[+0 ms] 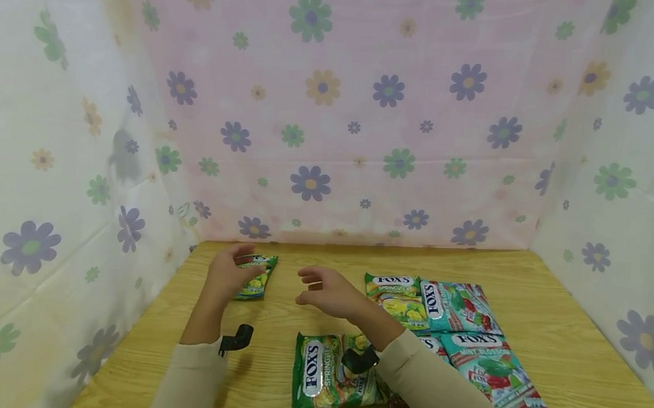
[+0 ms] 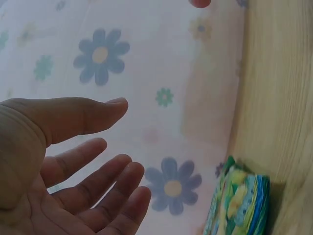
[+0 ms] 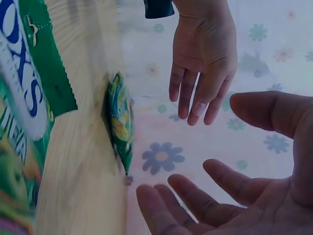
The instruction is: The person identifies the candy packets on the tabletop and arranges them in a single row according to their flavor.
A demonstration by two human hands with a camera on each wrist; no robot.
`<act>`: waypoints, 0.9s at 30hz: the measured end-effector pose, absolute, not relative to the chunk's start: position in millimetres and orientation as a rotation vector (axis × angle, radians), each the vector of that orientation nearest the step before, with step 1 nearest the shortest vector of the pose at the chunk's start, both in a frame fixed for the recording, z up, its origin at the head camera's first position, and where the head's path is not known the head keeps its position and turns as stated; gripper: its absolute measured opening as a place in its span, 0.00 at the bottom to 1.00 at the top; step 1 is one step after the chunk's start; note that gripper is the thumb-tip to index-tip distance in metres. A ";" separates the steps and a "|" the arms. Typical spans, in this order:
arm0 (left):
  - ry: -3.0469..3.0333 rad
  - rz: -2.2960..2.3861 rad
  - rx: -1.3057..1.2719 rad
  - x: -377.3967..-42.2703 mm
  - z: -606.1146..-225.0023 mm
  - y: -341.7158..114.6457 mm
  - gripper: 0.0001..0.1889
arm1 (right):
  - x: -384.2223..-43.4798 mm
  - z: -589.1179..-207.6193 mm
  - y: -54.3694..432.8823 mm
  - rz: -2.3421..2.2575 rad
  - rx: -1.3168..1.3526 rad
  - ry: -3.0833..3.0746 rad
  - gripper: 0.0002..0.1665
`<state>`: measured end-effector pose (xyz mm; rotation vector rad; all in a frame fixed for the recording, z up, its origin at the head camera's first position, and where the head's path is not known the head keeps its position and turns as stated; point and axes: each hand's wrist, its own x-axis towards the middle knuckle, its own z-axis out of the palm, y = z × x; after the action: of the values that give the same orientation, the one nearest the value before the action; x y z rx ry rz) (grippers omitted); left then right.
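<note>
Over the back left of the table my left hand (image 1: 228,274) hovers with loosely bent fingers and holds nothing. Behind it lies a small green Fox's Spring Tea candy bag (image 1: 256,279), partly hidden by the hand in the head view. My right hand (image 1: 330,292) is raised near the middle, thumb apart from the fingers, also holding nothing. Below the right forearm lies another green Spring Tea bag (image 1: 323,376), turned sideways. In the right wrist view both hands show, with the left hand (image 3: 203,73) apart from the small bag (image 3: 121,122).
To the right, a green Spring Tea bag (image 1: 396,303) lies beside a teal Mint Blossom bag (image 1: 463,306), with another Mint Blossom bag (image 1: 495,376) in front. More packaging is partly under the right sleeve. Flowered cloth (image 1: 354,107) surrounds the wooden table (image 1: 564,339) on three sides.
</note>
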<state>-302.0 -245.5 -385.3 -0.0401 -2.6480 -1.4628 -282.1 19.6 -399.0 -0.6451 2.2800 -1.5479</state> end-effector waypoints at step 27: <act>-2.674 -1.394 -0.434 -269.8 -372.4 -161.6 0.34 | -255.6 -390.3 167.2 -1.344 -0.466 2.689 0.35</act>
<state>-269.8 -161.6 -372.4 -0.4338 -2.6736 -1.3938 -255.6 167.2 -390.3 -0.4664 2.6885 -1.3444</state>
